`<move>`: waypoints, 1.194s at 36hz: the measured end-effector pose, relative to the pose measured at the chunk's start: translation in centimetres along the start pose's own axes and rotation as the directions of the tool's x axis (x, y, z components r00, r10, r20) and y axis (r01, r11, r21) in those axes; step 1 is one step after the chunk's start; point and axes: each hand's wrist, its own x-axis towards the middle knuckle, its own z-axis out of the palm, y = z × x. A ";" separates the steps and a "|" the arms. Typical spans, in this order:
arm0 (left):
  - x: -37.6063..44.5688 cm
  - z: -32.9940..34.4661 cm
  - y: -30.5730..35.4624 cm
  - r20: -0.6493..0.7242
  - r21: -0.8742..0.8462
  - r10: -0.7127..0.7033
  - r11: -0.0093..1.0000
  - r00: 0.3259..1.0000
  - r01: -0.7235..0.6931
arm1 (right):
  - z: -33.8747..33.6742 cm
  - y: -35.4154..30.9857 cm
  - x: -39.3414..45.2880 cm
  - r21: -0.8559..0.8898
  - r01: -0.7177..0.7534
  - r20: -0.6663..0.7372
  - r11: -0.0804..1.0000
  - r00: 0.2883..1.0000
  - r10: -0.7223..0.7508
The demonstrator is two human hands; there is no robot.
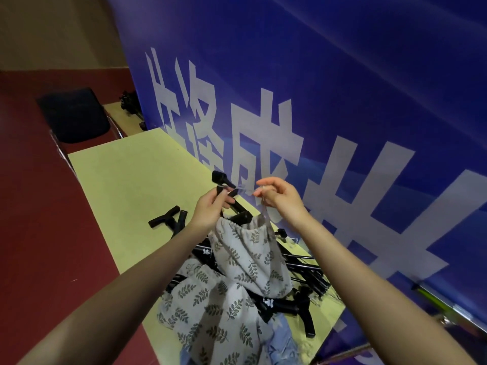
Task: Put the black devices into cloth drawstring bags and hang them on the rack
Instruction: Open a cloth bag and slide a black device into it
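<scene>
My left hand and right hand pinch the drawstring; the leaf-print bag hangs mouth-up (long axis vertical) above the bench.

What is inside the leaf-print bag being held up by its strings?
A black device pokes out of the leaf-print bag at its gathered mouth. The cloth hides the rest of it. Left hand and right hand pinch the drawstrings.

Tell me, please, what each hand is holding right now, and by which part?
Both hold the leaf-print drawstring bag by its cord: the right hand pinches the cord above the gathered mouth; the left hand pinches its other end.
</scene>
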 end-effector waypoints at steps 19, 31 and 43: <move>2.9 0.2 -2.2 -0.084 -0.023 -0.103 0.995 0.991 0.102 | 3.6 14.5 1.3 -0.325 -0.185 0.335 0.927 0.895 0.296; 7.5 -5.1 -3.9 -0.091 -0.247 -0.387 0.902 0.918 0.355 | 4.4 14.6 6.4 -0.132 -0.239 0.196 0.962 0.945 0.262; 7.5 -3.5 -10.7 -0.115 -0.248 -0.693 0.714 0.712 0.655 | 6.7 10.9 17.0 -0.484 -0.056 0.392 0.874 0.878 0.273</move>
